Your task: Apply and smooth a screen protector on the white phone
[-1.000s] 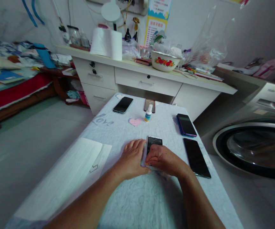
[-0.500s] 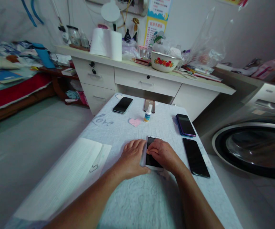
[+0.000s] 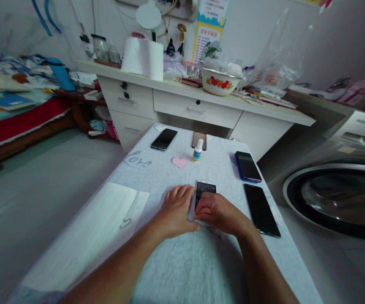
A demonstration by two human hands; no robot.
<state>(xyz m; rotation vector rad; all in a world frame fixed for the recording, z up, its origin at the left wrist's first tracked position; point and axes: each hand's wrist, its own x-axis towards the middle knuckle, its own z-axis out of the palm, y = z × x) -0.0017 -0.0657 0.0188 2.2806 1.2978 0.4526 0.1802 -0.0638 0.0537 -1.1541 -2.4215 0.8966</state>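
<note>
White phone (image 3: 206,186) flat on the cloth-covered table (image 3: 176,270), screen up, in front of the person, lower part mostly covered. Left hand (image 3: 176,213) palm down at its left edge, fingers loosely extended, thumb spread well away toward the near end; it steadies the phone without a visible grip around it. Right hand (image 3: 219,213) curled over the lower screen, fingertips bent under; whether they pinch anything is hidden. Spray bottle (image 3: 197,152) upright beyond the phone, pink heart (image 3: 180,162) just left of it. Black tablet (image 3: 261,210) near the right edge; white sheet (image 3: 84,236) at left.
</note>
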